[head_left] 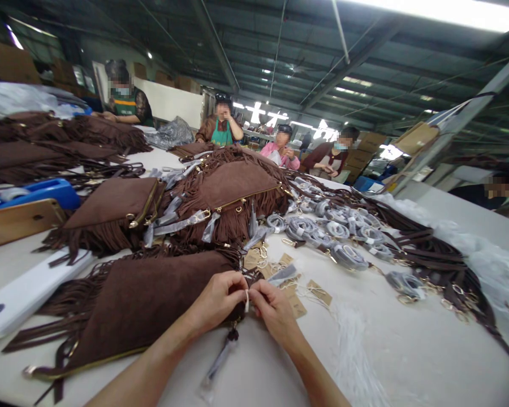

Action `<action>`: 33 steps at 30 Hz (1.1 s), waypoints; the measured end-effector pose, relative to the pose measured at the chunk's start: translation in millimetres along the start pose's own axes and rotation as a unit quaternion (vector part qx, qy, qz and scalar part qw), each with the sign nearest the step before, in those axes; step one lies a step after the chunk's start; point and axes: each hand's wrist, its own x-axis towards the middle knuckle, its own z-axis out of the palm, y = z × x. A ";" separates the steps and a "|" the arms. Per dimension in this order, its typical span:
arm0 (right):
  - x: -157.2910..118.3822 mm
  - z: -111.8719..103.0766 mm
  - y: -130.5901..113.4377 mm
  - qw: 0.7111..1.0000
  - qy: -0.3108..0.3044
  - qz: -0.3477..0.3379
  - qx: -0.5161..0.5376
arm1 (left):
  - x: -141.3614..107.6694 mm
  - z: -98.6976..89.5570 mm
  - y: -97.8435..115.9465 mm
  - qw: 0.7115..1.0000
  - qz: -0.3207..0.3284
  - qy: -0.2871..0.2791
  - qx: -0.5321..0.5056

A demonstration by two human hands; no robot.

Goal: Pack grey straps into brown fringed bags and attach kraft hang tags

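Fringed brown bag (152, 297) right up front, lying flat on the worktop (424, 350), its gold zip edge turned toward the wearer and its fringe fanning out to the left! And here are both hands, meeting at its right-hand end: the left hand (220, 297) has its fingers drawn together in a pinch on a white cord (246, 301), and the right hand (274, 305) comes in from the other side, fingers closed to a pinch on that same cord. Just below them, a plastic-sleeved tassel (218, 362) hangs off the zip end and lies across the worktop. Kraft tags (296, 303) with white strings sit scattered just beyond the right hand, a fringed bag pile (237, 183) rises behind, and wrapped strap coils (348, 255) crowd the right. Across the way, a co-worker in a green apron (221, 134) has a hand up at the face.
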 end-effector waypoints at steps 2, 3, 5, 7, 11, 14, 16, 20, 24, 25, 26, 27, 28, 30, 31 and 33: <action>-0.5 0.1 -0.5 1.000 -0.005 -0.002 0.003 | 0.6 0.4 -0.1 1.000 0.003 0.003 -0.004; -0.8 0.3 -0.6 1.000 -0.009 -0.004 0.005 | 0.8 0.5 0.1 1.000 0.002 0.005 -0.011; -1.0 0.6 -0.8 1.000 -0.014 -0.007 0.007 | 0.9 0.7 0.7 1.000 -0.001 0.008 -0.025; -0.9 0.9 -1.2 1.000 -0.013 -0.006 0.008 | 0.9 1.3 0.9 0.999 -0.007 0.009 -0.035; -0.3 0.1 -3.9 1.000 -0.009 0.000 0.012 | 2.0 2.5 -1.5 0.996 -0.033 -0.017 -0.078; -0.5 -0.5 -6.9 1.000 -0.010 0.000 0.013 | 3.5 2.4 -4.2 0.991 -0.054 -0.028 -0.121; -0.8 -0.7 -8.3 1.000 -0.010 -0.001 0.013 | 4.0 2.1 -5.2 0.989 -0.057 -0.028 -0.131; -0.7 -1.0 -7.6 1.000 -0.004 0.005 0.018 | 3.3 1.8 -4.2 0.989 -0.064 -0.028 -0.127; 0.5 -0.6 -3.9 0.999 0.010 0.028 0.027 | 3.0 2.0 0.5 0.979 -0.093 -0.020 -0.182; 0.7 -0.3 -3.5 0.999 0.011 0.033 0.029 | 3.1 1.8 1.7 0.975 -0.098 -0.020 -0.199; 0.9 0.0 -3.5 0.999 0.006 0.039 0.035 | 3.2 1.4 2.9 0.972 -0.101 -0.020 -0.212; 0.9 0.0 -3.9 0.998 -0.005 0.047 0.049 | 3.2 0.9 3.9 0.969 -0.101 -0.021 -0.223; 0.9 -0.3 -4.8 0.996 -0.018 0.055 0.072 | 3.1 0.3 4.6 0.967 -0.102 -0.022 -0.234; 0.6 -2.5 -7.1 0.987 -0.043 0.073 0.135 | 3.1 -1.2 5.6 0.957 -0.108 -0.025 -0.267; 0.4 -4.3 -8.2 0.980 -0.051 0.082 0.172 | 3.2 -2.0 5.8 0.950 -0.113 -0.025 -0.289; 0.0 -9.2 -9.8 0.960 -0.047 0.104 0.255 | 3.6 -3.8 6.2 0.931 -0.131 -0.026 -0.341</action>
